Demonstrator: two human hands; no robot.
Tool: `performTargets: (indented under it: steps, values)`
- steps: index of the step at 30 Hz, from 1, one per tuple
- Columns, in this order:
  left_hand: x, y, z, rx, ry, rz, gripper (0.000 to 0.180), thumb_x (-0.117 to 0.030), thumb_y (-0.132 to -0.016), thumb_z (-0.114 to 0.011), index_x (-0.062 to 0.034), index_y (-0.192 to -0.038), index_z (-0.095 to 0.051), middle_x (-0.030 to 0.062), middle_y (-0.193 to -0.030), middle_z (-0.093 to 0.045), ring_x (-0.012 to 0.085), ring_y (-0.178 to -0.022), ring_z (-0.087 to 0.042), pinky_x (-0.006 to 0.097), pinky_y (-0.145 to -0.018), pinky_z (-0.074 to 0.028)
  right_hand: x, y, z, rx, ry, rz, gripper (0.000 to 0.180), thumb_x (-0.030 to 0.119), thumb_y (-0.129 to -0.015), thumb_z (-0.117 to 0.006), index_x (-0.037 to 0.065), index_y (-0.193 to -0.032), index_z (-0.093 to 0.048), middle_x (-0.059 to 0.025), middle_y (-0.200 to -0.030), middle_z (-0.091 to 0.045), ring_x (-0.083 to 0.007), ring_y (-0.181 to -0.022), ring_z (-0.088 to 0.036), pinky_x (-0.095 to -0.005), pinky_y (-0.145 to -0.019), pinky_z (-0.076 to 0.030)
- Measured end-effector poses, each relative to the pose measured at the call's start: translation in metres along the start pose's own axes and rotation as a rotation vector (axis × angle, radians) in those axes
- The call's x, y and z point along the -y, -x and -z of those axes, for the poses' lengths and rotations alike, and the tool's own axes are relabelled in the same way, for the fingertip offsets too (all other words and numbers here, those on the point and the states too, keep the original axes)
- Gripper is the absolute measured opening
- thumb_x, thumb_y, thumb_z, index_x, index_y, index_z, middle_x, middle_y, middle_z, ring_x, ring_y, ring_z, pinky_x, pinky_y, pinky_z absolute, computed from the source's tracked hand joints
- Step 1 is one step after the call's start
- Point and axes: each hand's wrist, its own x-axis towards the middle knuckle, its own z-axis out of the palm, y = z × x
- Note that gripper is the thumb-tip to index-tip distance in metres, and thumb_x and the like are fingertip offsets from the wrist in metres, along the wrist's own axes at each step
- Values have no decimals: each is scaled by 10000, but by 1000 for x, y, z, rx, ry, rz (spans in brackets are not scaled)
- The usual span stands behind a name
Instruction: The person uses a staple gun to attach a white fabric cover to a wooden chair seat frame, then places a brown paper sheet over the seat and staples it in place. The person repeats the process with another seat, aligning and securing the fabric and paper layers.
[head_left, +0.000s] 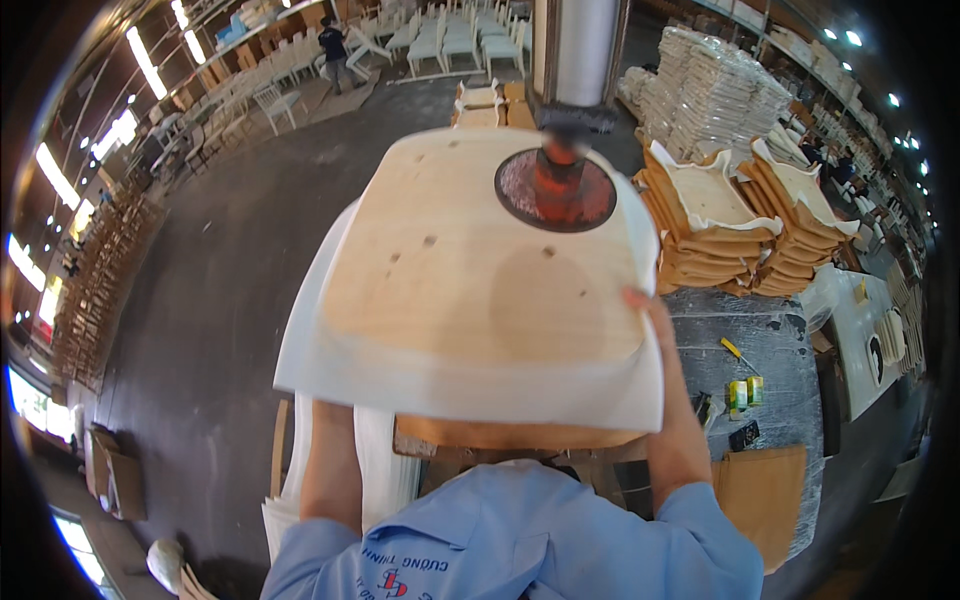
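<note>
A pale plywood seat panel (430, 290) with rounded corners is held up in front of me, tilted. A white padding sheet (480, 390) lies under it and sticks out past its edges. My right hand (645, 303) grips the panel and sheet at the right edge, its fingertips over the rim. My left forearm (332, 460) reaches up beneath the sheet's left side, and the sheet hides that hand. At the panel's far right shows a round, dark-rimmed disc (515, 190) with a blurred orange-red cylinder (558, 185) standing on it.
Stacked brown seat pieces with white edging (715, 220) stand on the plastic-covered table (690, 340) to the right. A yellow-handled tool (738, 350), small yellow-green boxes (745, 393) and a brown sheet (765, 490) lie nearer. A column (585, 60) rises ahead; a person (335, 55) stands among white chairs far off.
</note>
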Motion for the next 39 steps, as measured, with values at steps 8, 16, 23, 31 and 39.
performTargets:
  steps: [8,16,23,31,39]
  values:
    - [4,-48,-23,119,615,400,733,-523,-1044,-669,-30,-1564,-511,133,-1502,-636,275,-1357,-622,436,-1132,-520,73,24,17,37,-84,-69,623,197,-903,-786,-53,-1437,-586,-189,-1238,-746,-295,-1031,-772,-409,-920,-649]
    - [40,5,-33,293,73,505,610,-104,-968,-779,51,-1495,-514,171,-1395,-675,267,-1239,-684,415,-1059,-561,19,47,95,-76,186,-25,587,178,-877,-823,-49,-1387,-639,-156,-1155,-773,-278,-970,-779,-401,-881,-648]
    - [71,38,-13,196,-9,543,562,-81,-1002,-720,11,-1512,-503,157,-1401,-666,257,-1248,-670,410,-1063,-548,-17,61,80,-170,55,-130,603,76,-857,-828,-57,-1406,-616,-177,-1197,-761,-302,-1005,-773,-428,-905,-637]
    - [98,44,2,130,-35,617,569,-133,-1012,-752,-22,-1516,-512,143,-1391,-673,267,-1251,-672,459,-1044,-571,-41,52,84,-202,43,-224,622,26,-864,-798,-76,-1436,-576,-210,-1235,-745,-322,-1036,-766,-453,-926,-630]
    - [113,42,2,103,13,668,577,-78,-989,-755,-28,-1513,-519,137,-1383,-685,250,-1226,-685,423,-1054,-558,-43,48,96,-224,143,-270,548,54,-885,-795,-91,-1386,-627,-204,-1224,-752,-307,-1020,-769,-435,-902,-624]
